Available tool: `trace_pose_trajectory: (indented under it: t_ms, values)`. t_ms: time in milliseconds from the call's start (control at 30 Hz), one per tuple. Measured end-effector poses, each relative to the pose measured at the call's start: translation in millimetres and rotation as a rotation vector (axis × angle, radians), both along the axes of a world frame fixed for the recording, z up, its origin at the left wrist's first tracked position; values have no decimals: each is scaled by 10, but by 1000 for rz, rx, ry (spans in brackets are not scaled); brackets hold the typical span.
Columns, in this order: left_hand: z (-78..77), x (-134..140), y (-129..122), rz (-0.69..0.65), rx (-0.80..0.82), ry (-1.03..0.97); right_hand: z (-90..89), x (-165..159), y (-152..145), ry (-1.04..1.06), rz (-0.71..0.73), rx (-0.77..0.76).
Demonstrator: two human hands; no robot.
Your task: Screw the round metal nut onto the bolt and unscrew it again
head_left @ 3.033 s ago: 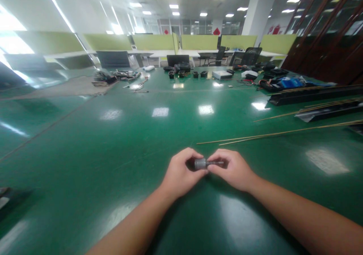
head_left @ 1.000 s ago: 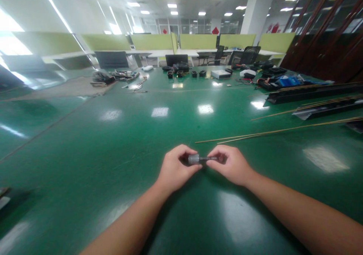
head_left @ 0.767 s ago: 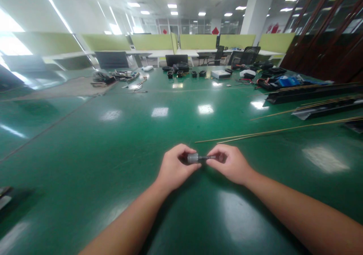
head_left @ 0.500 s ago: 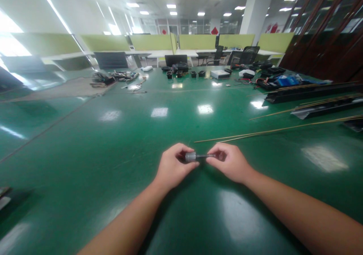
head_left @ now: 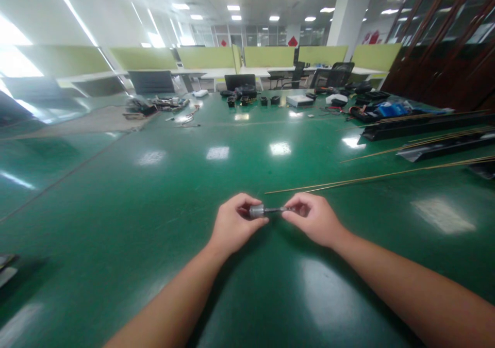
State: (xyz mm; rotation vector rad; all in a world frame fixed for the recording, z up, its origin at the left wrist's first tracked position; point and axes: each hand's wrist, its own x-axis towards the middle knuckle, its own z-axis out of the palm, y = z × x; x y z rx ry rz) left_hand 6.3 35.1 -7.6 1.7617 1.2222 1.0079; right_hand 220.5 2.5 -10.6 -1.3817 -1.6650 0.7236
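Note:
Over the green tabletop, my left hand is closed around a short grey metal cylinder, thumb below it and fingers above. A thin dark rod runs level from the cylinder's right end. My right hand pinches the rod's other end between thumb and fingertips. The fingers partly hide both ends of the pair. Whether rod and cylinder are one piece, I cannot tell.
Long thin brass-coloured rods lie just beyond my right hand. Black metal channels rest at the right. Small black parts, a white box and a blue bundle line the far side. Assorted parts lie at far left.
My left hand and the cylinder have shifted slightly left and up. A little more of the rod shows between the hands. My right hand has hardly moved.

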Motion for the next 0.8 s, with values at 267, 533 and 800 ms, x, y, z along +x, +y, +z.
trace_pose_trajectory:
  t_ms: [267, 533, 800]
  values:
    - [-72, -106, 193, 215, -60, -173, -1, -39, -31, 39, 40, -24]
    - [-84, -116, 245, 167, -132, -251, -43, -47, -7, 25, 78, -19]
    - [-52, -107, 138, 159, -105, -241, -31, -44, -12, -15, 127, 2]
